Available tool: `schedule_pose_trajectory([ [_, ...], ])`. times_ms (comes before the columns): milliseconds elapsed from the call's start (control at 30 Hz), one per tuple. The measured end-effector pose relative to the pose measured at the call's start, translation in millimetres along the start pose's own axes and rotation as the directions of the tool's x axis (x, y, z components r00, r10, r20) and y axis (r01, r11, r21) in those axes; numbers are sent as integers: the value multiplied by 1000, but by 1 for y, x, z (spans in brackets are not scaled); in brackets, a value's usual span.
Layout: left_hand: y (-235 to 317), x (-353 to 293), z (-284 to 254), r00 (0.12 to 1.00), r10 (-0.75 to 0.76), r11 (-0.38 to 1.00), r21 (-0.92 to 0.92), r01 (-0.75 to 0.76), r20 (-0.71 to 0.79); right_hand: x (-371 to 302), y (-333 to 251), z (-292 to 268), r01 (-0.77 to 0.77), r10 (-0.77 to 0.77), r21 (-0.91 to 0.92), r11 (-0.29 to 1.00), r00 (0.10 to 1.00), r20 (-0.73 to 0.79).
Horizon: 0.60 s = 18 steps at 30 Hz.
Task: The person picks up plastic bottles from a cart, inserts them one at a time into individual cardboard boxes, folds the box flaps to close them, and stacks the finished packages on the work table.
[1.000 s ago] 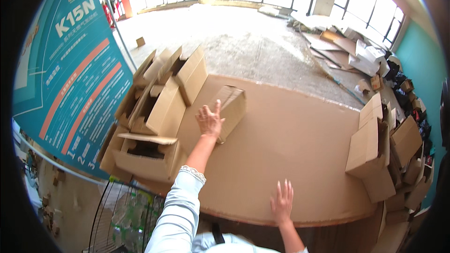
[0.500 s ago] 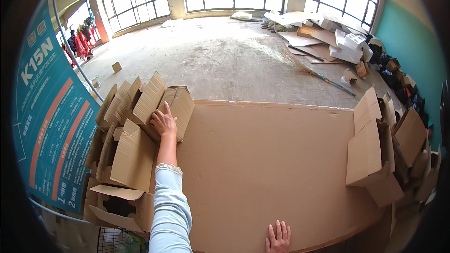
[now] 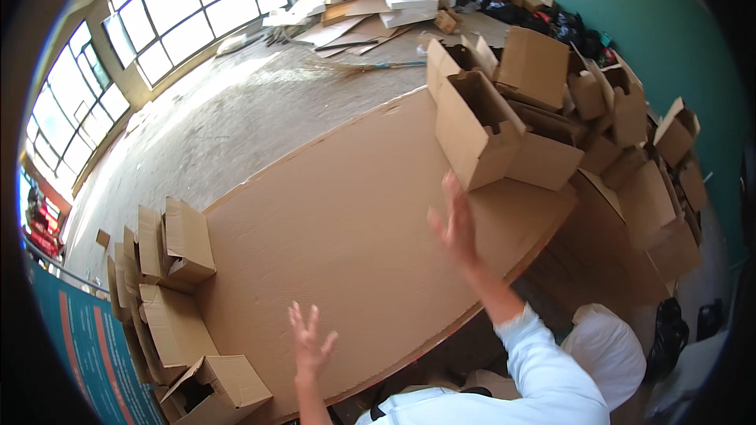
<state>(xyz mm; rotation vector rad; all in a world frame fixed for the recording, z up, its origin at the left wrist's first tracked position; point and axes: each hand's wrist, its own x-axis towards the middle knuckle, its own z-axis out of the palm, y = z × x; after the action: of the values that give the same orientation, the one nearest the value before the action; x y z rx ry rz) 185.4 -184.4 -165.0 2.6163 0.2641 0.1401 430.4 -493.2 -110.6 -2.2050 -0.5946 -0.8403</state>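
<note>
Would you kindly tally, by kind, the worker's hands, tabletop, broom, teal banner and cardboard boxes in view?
Hands: 2 (left hand, right hand)
Brown tabletop: 1
Broom: 1
Teal banner: 1
Cardboard boxes: at least 8; overlap hides the exact count
Total: at least 13

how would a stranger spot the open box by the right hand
Start with the broad brown tabletop. At its right end, cartons crowd together; the open box stands just past the right hand. Of these, it sits closest to the fingers, mouth upward.
</note>
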Motion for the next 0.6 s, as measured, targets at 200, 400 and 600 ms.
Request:
schedule_pose_trajectory([
  [200, 43, -59, -33, 999, -7, 994, -110, 13, 54, 152, 123, -34, -174, 136, -431, 886, 984, -116],
  [400, 24, -112, -69, 997, -62, 988, -143, 54, -54, 144, 137, 6, -74, 176, -354, 932, 947, 268],
  [600, 13, -187, -89, 958, -230, 969, -132, 209, -171, 76, -35, 1, 37, -47, 31, 999, 860, 508],
])
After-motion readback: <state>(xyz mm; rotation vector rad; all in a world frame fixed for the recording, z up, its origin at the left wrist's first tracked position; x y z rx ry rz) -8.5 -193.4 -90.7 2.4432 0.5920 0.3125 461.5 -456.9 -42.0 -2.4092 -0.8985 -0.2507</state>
